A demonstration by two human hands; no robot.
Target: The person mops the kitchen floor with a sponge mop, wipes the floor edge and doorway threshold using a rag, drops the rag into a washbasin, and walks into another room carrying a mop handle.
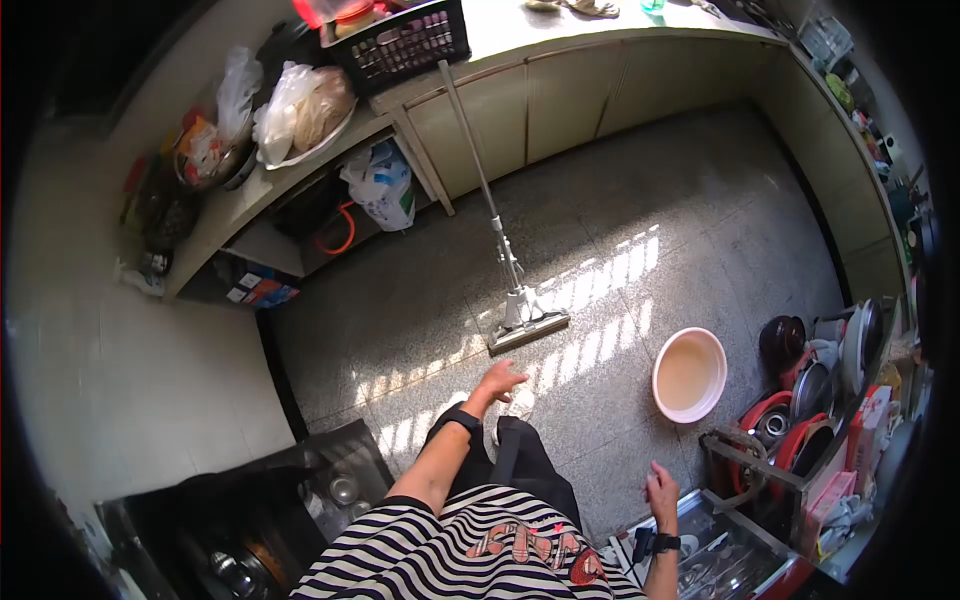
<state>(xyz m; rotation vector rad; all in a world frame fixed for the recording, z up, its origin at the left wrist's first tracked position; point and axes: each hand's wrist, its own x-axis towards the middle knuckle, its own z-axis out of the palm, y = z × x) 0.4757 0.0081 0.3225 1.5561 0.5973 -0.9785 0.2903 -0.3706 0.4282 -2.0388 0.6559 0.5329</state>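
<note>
My left hand [497, 381] hangs in front of my legs with its fingers stretched and apart, holding nothing. Just beyond it, a sponge mop [524, 318] stands with its head on the floor and its long handle leaning on the counter edge. My right hand [660, 493] is lower right, above an open drawer [725, 560] of utensils; its fingers are loosely bent and I see nothing in them. Between that hand and the mop stands a pink bucket [690, 375] with cloudy water in it. Both wrists wear dark bands.
A counter [610, 35] runs along the far side, bearing a black crate [405, 45] and plastic bags [300, 115]. Pots and pans [800, 385] crowd a rack at right. A dark stove [250, 510] is at lower left. Sunlight stripes the speckled floor [400, 300].
</note>
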